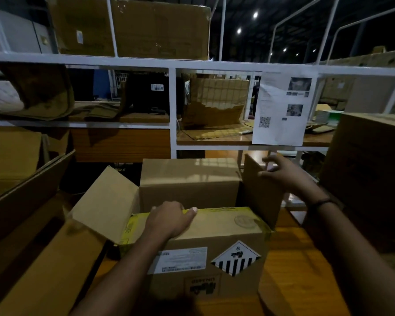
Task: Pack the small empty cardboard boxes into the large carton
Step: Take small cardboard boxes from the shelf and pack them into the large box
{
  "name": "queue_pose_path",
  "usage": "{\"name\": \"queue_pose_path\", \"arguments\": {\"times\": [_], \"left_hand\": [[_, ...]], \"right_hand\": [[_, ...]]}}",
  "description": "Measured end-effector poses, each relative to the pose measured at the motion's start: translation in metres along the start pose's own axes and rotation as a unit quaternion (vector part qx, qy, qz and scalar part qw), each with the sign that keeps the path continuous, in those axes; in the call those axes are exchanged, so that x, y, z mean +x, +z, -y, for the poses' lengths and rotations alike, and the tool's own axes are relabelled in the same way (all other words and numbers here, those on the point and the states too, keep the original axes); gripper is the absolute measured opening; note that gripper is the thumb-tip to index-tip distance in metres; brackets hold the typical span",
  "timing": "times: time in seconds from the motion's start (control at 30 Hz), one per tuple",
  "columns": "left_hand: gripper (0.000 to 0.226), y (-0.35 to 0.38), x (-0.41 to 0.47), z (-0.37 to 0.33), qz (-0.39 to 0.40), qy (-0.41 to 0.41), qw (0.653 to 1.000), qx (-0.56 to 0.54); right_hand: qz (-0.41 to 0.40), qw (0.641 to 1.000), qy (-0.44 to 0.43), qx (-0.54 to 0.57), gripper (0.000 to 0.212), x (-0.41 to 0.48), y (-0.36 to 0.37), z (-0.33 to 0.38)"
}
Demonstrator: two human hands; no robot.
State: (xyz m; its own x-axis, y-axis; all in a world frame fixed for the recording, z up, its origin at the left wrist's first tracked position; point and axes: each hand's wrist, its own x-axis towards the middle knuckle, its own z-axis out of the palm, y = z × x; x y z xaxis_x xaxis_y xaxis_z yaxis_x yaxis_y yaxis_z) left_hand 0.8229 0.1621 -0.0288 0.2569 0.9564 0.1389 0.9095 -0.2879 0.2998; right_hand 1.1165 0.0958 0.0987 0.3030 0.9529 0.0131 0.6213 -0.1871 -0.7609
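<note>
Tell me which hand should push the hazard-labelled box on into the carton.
Left: the left hand rests atop the hazard-labelled box, fingers over its far edge. The right hand is off it, holding the carton's side flap.

Single head view, wide-angle, facing forward and down, close above open carton [189,176], shelving [172,99] behind.
</note>
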Motion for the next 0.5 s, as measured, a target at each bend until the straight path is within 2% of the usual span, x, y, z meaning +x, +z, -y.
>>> {"name": "queue_pose_path", "arguments": {"times": [0.07,0.13,0.2,0.27,0.33,0.4,0.47,0.5], "left_hand": [[0.069,0.000,0.001,0.000,-0.006,0.003,1.000,0.000],[0.070,0.001,0.002,0.001,-0.011,0.003,1.000,-0.001],[0.071,0.002,0.001,0.002,-0.017,0.003,1.000,-0.002],[0.070,0.002,0.000,0.001,-0.023,0.003,1.000,-0.005],[0.069,0.002,0.000,0.000,-0.029,0.000,1.000,-0.007],[0.067,0.002,-0.001,-0.001,-0.037,-0.001,0.999,-0.003],[0.065,0.003,-0.002,-0.001,-0.052,0.002,0.999,0.002],[0.065,0.002,-0.002,-0.002,-0.061,0.005,0.998,0.004]], "right_hand": [[-0.037,0.977,-0.032,-0.206,0.065,0.004,-0.015,0.002],[-0.035,0.906,-0.039,-0.420,0.073,0.009,-0.012,-0.008],[-0.011,0.839,-0.041,-0.542,0.070,0.011,0.001,-0.025],[-0.003,0.811,-0.057,-0.582,0.063,0.009,0.011,-0.042],[-0.007,0.836,-0.038,-0.547,0.062,0.007,0.020,-0.056],[0.012,0.896,0.015,-0.444,0.061,0.004,0.034,-0.070],[0.042,0.971,0.057,-0.229,0.059,-0.006,0.057,-0.088],[0.047,0.992,0.073,-0.092,0.059,-0.014,0.069,-0.095]]}}
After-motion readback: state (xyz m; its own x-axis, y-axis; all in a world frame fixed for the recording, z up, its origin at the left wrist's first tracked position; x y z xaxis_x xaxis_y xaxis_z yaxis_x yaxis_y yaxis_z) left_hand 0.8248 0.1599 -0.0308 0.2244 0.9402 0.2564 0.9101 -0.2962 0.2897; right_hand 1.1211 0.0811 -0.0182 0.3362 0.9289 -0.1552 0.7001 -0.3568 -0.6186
